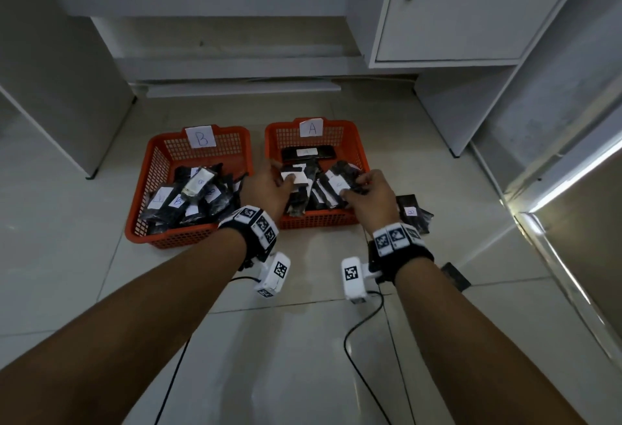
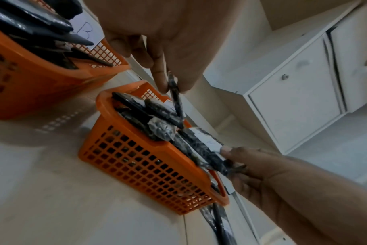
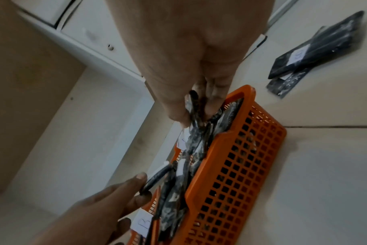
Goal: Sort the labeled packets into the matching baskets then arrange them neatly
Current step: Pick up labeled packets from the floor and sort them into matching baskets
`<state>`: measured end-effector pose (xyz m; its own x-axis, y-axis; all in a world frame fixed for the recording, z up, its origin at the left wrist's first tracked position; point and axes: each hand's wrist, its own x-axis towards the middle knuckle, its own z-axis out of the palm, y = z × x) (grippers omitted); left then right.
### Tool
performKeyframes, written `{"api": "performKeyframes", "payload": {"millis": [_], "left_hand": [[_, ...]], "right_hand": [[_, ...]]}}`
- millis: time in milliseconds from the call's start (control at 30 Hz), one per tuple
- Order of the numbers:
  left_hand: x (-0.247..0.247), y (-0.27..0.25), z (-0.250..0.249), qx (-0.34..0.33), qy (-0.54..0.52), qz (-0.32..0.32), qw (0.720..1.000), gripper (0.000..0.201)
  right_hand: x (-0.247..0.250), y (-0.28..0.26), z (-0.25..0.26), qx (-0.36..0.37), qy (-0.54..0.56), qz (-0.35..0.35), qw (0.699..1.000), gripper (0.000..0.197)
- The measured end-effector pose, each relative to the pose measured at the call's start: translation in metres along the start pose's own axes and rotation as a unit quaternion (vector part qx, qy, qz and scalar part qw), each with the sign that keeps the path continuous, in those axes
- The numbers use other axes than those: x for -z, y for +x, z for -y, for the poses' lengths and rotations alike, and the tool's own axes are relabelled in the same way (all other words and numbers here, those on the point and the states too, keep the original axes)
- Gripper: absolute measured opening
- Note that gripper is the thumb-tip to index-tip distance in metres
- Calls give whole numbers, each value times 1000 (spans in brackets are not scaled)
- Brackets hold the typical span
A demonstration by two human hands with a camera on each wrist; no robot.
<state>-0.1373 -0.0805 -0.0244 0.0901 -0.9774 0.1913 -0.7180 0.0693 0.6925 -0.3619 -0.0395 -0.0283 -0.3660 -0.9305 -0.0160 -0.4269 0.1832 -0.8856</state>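
Observation:
Two orange mesh baskets stand on the floor, basket B (image 1: 134,219) on the left and basket A (image 1: 319,221) on the right, both holding several black packets with white labels. Both hands are over basket A. My left hand (image 1: 282,177) pinches a labelled packet (image 1: 298,178) at the basket's left side; the left wrist view shows thumb and finger (image 2: 161,82) clamped on its thin edge (image 2: 175,97). My right hand (image 1: 353,186) grips another packet (image 1: 338,185) at the right side, its fingers (image 3: 212,99) curled round the packet's end (image 3: 194,132).
A few loose packets (image 1: 412,212) lie on the floor just right of basket A, also in the right wrist view as loose packets (image 3: 316,54). White cabinets (image 1: 454,13) stand behind and to the right. Camera cables (image 1: 356,333) trail over the tiles near me.

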Motion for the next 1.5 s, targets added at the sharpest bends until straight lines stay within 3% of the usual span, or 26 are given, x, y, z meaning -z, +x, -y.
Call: {"api": "performKeyframes", "payload": {"millis": [100, 167, 300, 400, 500, 567, 633, 800, 933, 1033, 1133, 1200, 1333, 1500], "left_hand": [[-10, 1, 5, 35, 86, 1, 996, 31], [-11, -5, 4, 55, 91, -21, 994, 35], [-9, -21, 2, -13, -5, -48, 999, 26], [-17, -45, -5, -55, -123, 16, 991, 12], [-26, -70, -20, -47, -204, 66, 975, 7], [-36, -85, -25, -34, -232, 94, 968, 6], [-47, -96, -27, -38, -229, 125, 964, 4], [-77, -113, -31, -46, -199, 196, 959, 7], [-107, -120, -31, -60, -140, 262, 953, 10], [-132, -120, -39, -66, -104, 303, 945, 13], [-151, -119, -52, -66, -86, 315, 943, 16], [-159, -116, -60, -63, -73, 317, 943, 17], [-177, -106, -73, -53, -29, 320, 945, 28], [-201, -89, -76, 8, 29, 285, 958, 57]], "right_hand": [[-11, 12, -8, 41, -87, -21, 995, 18], [-10, 9, -16, 64, -92, -42, 993, 21], [10, -6, -55, 75, -76, -91, 990, 19], [36, -6, -101, 22, -120, -135, 983, 14], [58, 1, -129, -100, -198, -152, 963, 38], [68, 6, -138, -152, -210, -138, 956, 53], [73, 15, -148, -168, -226, -105, 954, 55], [77, 24, -165, -167, -196, -62, 964, 27], [78, 18, -171, -143, -156, -88, 973, 24], [80, 22, -170, -116, -157, -116, 974, 33], [88, 33, -172, -99, -175, -139, 970, 48], [93, 41, -173, -66, -214, -94, 970, 54], [103, 56, -172, -25, -281, 18, 959, 38], [104, 52, -172, -67, -193, 30, 979, 38]]}}
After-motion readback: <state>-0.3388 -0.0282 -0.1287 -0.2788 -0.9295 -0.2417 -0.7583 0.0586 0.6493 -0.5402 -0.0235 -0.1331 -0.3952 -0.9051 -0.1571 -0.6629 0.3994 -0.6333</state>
